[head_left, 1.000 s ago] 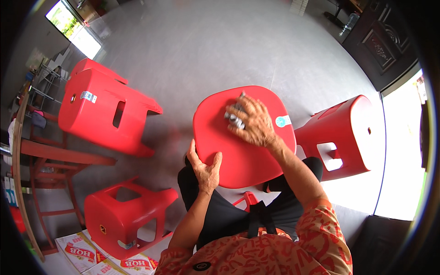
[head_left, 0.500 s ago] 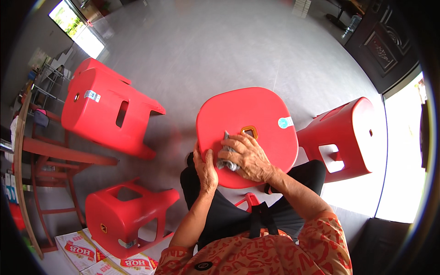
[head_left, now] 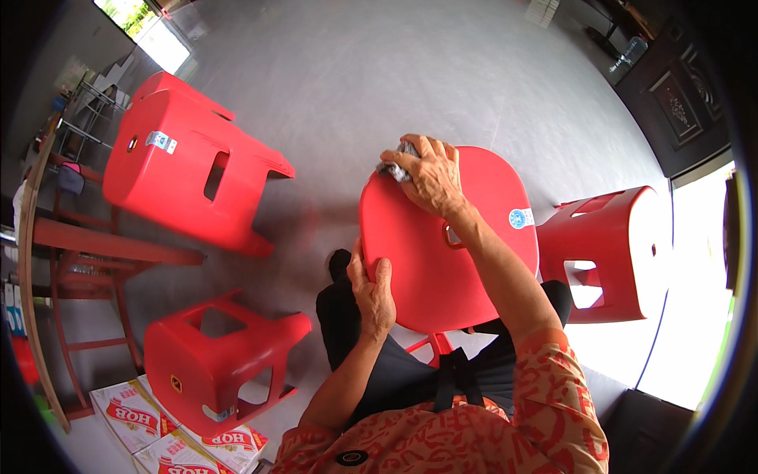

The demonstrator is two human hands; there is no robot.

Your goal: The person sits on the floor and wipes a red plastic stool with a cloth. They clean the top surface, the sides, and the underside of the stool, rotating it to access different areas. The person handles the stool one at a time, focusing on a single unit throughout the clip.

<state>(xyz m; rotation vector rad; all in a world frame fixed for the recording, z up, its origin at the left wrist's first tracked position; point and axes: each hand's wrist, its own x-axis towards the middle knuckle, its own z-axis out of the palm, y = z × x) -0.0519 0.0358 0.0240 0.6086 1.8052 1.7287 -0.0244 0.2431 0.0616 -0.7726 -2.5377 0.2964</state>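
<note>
A red plastic stool [head_left: 426, 265] stands in front of me, its rounded seat facing up, with a small hole in the middle and a round blue sticker toward its right side. My left hand [head_left: 373, 296] grips the near left edge of the seat, thumb on top and fingers over the side. At the far left corner of the seat, my right hand [head_left: 433, 175] presses a crumpled grey cloth [head_left: 400, 163] against the rim. My right forearm crosses over the seat and partly covers the hole.
More red stools lie on their sides: a stacked group [head_left: 185, 170] at left, one [head_left: 213, 359] at lower left by printed cartons [head_left: 130, 419], one [head_left: 604, 257] at right. A wooden table [head_left: 31, 237] lines the left; a dark carved door [head_left: 679, 103] and bright doorway are at right.
My right hand has carried the cloth from the near middle of the seat to its far left corner. The seat appears turned slightly and further right; my left hand still holds its edge.
</note>
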